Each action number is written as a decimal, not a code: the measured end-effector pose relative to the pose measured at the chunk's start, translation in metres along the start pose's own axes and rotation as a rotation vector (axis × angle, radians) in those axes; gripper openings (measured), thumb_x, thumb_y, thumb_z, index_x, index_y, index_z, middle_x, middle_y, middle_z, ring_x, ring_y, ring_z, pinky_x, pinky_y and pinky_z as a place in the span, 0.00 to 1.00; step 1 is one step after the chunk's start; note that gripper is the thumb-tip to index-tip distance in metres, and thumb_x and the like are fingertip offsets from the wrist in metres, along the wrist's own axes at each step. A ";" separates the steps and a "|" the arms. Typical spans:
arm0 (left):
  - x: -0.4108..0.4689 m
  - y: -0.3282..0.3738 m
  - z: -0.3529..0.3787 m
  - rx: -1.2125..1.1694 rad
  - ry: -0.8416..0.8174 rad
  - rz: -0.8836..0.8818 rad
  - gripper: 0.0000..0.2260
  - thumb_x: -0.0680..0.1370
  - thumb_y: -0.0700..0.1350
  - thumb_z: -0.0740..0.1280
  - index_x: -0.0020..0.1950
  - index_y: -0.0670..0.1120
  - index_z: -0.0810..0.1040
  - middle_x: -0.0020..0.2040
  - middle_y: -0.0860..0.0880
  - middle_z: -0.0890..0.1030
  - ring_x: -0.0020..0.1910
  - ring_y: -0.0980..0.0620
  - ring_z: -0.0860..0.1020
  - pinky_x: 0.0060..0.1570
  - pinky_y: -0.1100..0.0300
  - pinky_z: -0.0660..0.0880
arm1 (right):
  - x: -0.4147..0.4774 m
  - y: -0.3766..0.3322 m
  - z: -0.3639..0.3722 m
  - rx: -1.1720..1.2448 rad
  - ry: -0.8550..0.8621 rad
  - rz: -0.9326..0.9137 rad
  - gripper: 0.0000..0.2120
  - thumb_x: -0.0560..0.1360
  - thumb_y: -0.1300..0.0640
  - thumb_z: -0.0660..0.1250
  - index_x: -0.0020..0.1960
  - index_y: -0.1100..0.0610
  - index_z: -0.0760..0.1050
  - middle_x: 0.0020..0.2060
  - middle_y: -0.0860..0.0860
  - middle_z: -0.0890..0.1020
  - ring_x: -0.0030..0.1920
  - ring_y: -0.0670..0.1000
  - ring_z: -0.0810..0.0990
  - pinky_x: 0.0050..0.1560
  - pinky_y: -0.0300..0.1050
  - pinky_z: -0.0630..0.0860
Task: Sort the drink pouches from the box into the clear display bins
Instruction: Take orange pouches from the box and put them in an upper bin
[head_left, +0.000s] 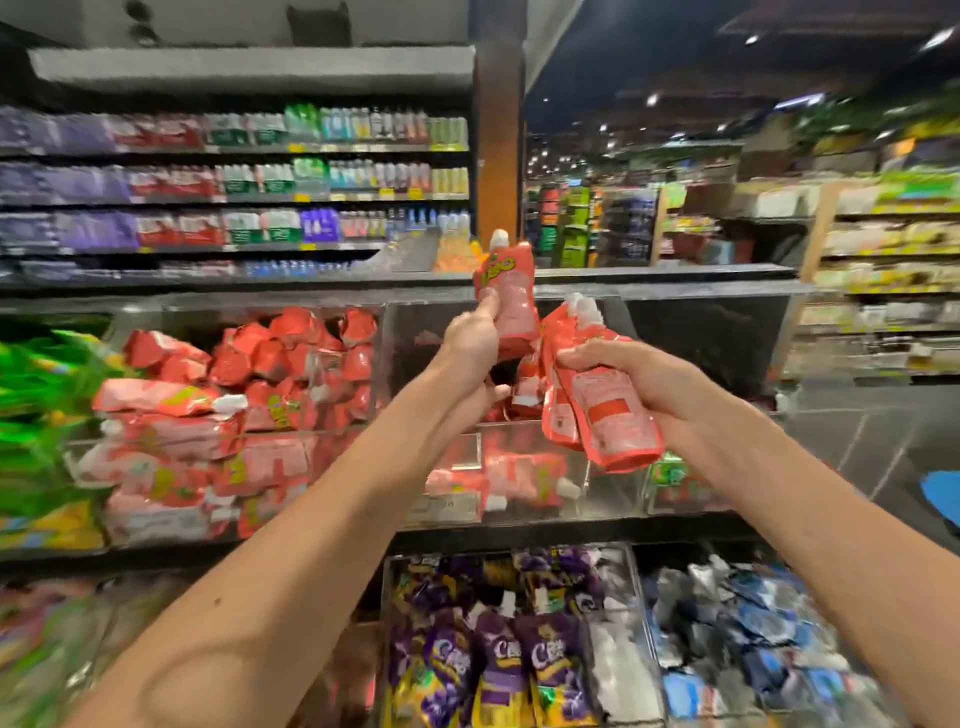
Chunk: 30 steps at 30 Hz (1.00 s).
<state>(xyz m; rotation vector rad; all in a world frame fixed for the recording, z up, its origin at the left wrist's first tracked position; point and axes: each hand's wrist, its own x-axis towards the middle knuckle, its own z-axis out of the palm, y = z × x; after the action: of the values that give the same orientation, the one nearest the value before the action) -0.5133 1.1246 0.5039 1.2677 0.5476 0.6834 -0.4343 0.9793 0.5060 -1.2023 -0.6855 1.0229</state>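
Your left hand (470, 345) is gripping one red plastic drink pouch with a white cap (508, 299), fingers curling round its lower half, pouch standing upright, cap up; your right hand (641, 376) is clamping a bundle of similar red pouches (605, 410), caps tilting up and left; single pouch and bundle are sitting just beside each other, contact lost in blur; both are hovering in front of the clear plastic display bin (701, 332) in the middle of the far row; left of it a heap of red pouches (249, 374) is filling another clear bin (383, 353); below your hands a lower clear bin (608, 491) is holding a few red pouches lying flat; the near row is showing purple pouches (501, 662) and blue-white pouches (743, 629); green packs (36, 395) are blurring at left.
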 end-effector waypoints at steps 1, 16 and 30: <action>0.002 -0.002 -0.004 0.058 -0.029 0.008 0.17 0.83 0.57 0.57 0.58 0.47 0.77 0.44 0.48 0.84 0.40 0.48 0.80 0.46 0.55 0.74 | 0.001 0.000 -0.003 0.011 0.030 0.001 0.15 0.62 0.61 0.71 0.49 0.61 0.78 0.36 0.58 0.85 0.32 0.55 0.84 0.32 0.49 0.82; 0.062 -0.026 -0.031 1.596 -0.271 0.111 0.09 0.70 0.43 0.74 0.49 0.52 0.86 0.44 0.48 0.85 0.43 0.51 0.84 0.43 0.56 0.82 | 0.022 -0.021 -0.040 -0.041 0.145 -0.068 0.24 0.62 0.61 0.75 0.57 0.61 0.76 0.42 0.59 0.85 0.38 0.57 0.84 0.45 0.55 0.80; 0.070 -0.019 -0.024 1.744 -0.532 0.119 0.16 0.75 0.62 0.69 0.49 0.50 0.85 0.44 0.53 0.84 0.46 0.51 0.81 0.48 0.53 0.80 | 0.032 -0.008 -0.029 -0.113 0.103 0.033 0.26 0.62 0.58 0.75 0.59 0.60 0.74 0.43 0.58 0.86 0.41 0.57 0.85 0.44 0.53 0.82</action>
<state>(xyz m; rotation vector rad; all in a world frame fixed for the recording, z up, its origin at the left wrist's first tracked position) -0.4792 1.1889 0.4802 2.9795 0.5789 -0.2846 -0.3932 0.9961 0.5034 -1.3590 -0.6513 0.9532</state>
